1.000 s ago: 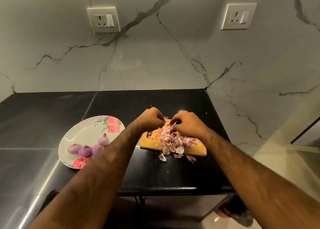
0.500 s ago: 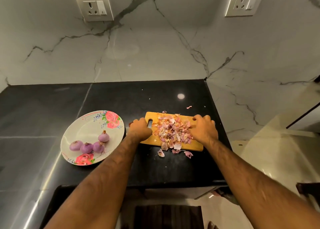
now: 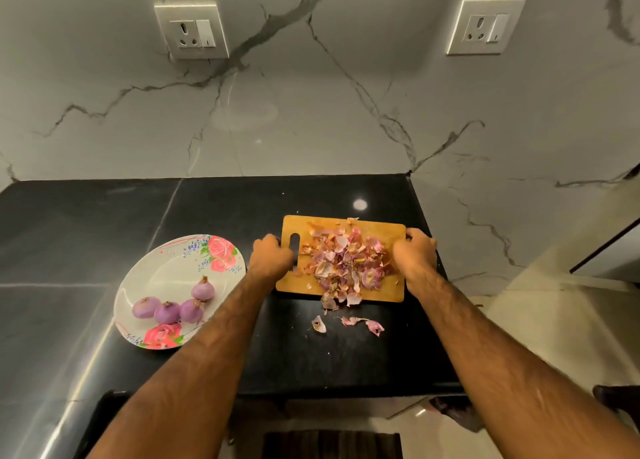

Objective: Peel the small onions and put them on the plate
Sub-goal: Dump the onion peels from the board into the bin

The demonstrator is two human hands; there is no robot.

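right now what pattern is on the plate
White plate with red-pink rose prints and small blue sprigs near the rim; clearest in the head view.

The left hand (image 3: 270,258) covered the rectangular wooden chopping board's (image 3: 377,231) left edge; the right hand's (image 3: 415,256) fingers (image 3: 417,235) curled partly out of sight round its right edge.

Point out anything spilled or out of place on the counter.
Loose pink onion skins lie on the black stone counter in front of the orange wooden cutting board, apart from its heap; more overhang its near edge. Nothing else stands out.
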